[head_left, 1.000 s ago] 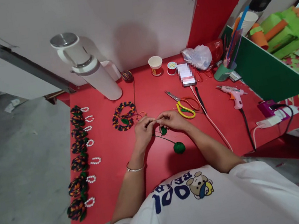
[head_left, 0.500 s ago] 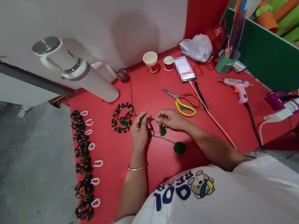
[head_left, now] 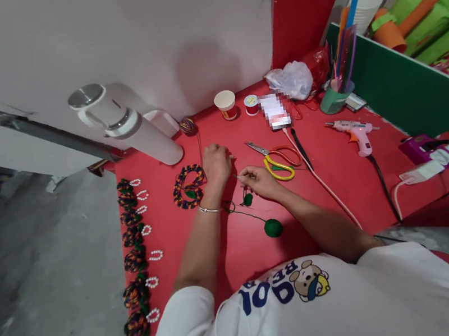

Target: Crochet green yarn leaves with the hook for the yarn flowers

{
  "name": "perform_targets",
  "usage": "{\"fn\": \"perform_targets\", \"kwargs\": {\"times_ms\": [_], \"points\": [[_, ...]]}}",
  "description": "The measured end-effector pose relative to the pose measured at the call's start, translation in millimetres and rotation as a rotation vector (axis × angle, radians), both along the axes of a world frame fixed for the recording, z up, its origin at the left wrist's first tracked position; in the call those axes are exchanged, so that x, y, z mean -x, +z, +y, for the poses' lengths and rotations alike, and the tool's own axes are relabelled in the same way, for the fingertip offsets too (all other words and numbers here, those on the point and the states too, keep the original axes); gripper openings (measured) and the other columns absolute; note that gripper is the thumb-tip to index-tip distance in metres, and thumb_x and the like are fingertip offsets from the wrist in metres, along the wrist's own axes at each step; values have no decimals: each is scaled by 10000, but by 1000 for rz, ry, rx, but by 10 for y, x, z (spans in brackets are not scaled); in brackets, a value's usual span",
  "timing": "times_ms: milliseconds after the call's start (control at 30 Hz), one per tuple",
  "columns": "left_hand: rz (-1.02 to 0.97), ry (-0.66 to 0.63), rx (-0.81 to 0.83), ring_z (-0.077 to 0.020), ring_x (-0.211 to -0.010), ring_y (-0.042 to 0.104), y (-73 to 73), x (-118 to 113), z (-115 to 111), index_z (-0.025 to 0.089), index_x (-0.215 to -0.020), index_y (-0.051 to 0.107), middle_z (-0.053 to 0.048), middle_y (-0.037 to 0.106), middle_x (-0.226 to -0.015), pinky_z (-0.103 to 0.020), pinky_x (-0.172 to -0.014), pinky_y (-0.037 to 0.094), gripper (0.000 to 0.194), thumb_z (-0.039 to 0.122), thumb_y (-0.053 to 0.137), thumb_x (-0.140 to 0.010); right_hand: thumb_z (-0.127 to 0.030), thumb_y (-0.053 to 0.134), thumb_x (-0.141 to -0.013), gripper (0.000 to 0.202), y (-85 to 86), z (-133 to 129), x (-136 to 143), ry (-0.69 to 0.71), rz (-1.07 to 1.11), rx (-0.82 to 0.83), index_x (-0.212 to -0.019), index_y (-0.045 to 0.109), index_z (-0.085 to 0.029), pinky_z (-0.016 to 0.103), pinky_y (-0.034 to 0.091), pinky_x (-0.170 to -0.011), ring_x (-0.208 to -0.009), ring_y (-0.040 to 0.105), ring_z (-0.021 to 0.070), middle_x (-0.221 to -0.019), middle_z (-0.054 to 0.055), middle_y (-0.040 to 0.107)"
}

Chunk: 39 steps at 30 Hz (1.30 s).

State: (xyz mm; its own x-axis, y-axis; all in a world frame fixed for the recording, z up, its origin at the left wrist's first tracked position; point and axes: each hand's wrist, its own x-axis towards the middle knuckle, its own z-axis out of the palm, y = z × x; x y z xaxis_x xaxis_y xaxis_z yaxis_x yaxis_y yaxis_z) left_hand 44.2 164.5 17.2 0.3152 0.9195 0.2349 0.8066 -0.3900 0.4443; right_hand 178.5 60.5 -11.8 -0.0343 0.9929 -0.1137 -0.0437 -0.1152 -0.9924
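Observation:
My right hand point(head_left: 259, 180) pinches green yarn point(head_left: 243, 191), from which a small green crocheted piece point(head_left: 248, 199) hangs just above the red table. My left hand point(head_left: 218, 164) is a little farther forward, its back toward me and its fingers curled in. What those fingers hold, if anything, is hidden. A strand runs from below my hands to the green yarn ball point(head_left: 274, 228). Left of my left hand lies a braided multicoloured yarn loop point(head_left: 189, 186) with a green leaf-like bit on it.
Scissors point(head_left: 276, 159) lie right of my hands, near a phone point(head_left: 276, 111) on a cable. A paper cup point(head_left: 226, 105) and a tall white flask point(head_left: 128, 129) stand behind. A pink glue gun point(head_left: 354, 133) rests at right; several yarn flowers with bead loops point(head_left: 135, 258) line the left edge.
My left hand has moved forward, away from my right hand, and turned its back up. My right hand keeps its pinch on the green yarn. The camera view has shifted slightly.

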Motion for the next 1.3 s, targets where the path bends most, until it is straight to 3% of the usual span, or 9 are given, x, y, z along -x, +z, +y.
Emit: {"fn": "perform_targets", "kwargs": {"times_ms": [133, 233, 467, 600, 667, 800, 967, 1133, 1300], "points": [[28, 98, 24, -347, -1037, 562, -122, -139, 23, 189, -751, 613, -191, 640, -962, -465, -889, 416, 173, 125, 536, -893, -444, 683, -871, 251, -14, 8, 2, -10, 2, -12, -839, 643, -199, 207, 469, -550, -557, 600, 94, -689, -11, 686], [-192, 148, 71, -334, -1046, 570, -149, -109, -73, 215, -692, 524, -171, 632, -925, -451, -899, 418, 191, 99, 563, -839, -406, 676, -878, 213, -8, 18, 18, -13, 4, -25, -835, 649, -199, 209, 477, -570, -566, 608, 95, -674, -19, 671], [-619, 238, 179, -157, -614, 581, -69, 198, -583, 217, -812, 542, 1, 567, -679, -290, -629, 474, 156, 336, 522, -911, -381, 659, -867, 186, -2, 22, 27, -39, 44, -71, -838, 660, -198, 251, 517, -672, -694, 649, 129, -726, -13, 672], [-1261, 333, 327, -92, -546, 546, -133, 297, -1009, 217, -1002, 640, 42, 598, -697, -250, -591, 503, 381, 459, 776, -741, -390, 655, -860, 192, 75, -26, 47, -37, -59, -161, -818, 674, -203, 278, 497, -720, -714, 607, 138, -777, 0, 693], [-1384, 335, 388, -91, -552, 562, -174, 297, -1170, 203, -980, 670, 60, 565, -623, -241, -599, 514, 411, 447, 836, -694, -376, 654, -860, 179, 123, -63, 67, -35, -80, -250, -801, 684, -210, 309, 507, -834, -875, 646, 169, -909, 37, 742], [-1428, 304, 468, -72, -485, 505, -224, 271, -1305, 191, -918, 662, 66, 565, -601, -195, -468, 425, 398, 449, 860, -688, -416, 679, -848, 213, 162, -121, 96, 32, 61, -225, -781, 673, -214, 356, 511, -963, -1040, 673, 199, -1069, 72, 765], [-1398, 252, 484, -70, -470, 503, -270, 304, -1287, 187, -939, 666, 53, 603, -623, -201, -456, 425, 358, 440, 833, -749, -505, 765, -762, 307, 133, -115, 115, 29, 246, -51, -796, 664, -217, 333, 574, -857, -934, 704, 189, -1016, 58, 785], [-1343, 214, 491, -69, -502, 549, -318, 325, -1305, 180, -943, 697, 27, 659, -686, -203, -493, 467, 337, 437, 831, -773, -537, 786, -745, 352, 125, -111, 158, 29, 268, -24, -802, 668, -210, 293, 576, -733, -833, 696, 162, -1083, 68, 784], [-1345, 198, 501, -69, -506, 550, -332, 312, -1313, 175, -921, 711, 20, 665, -697, -209, -500, 482, 333, 444, 834, -768, -525, 785, -764, 345, 122, -123, 179, 43, 257, -39, -805, 670, -202, 264, 539, -640, -694, 652, 127, -940, 54, 778]]}}
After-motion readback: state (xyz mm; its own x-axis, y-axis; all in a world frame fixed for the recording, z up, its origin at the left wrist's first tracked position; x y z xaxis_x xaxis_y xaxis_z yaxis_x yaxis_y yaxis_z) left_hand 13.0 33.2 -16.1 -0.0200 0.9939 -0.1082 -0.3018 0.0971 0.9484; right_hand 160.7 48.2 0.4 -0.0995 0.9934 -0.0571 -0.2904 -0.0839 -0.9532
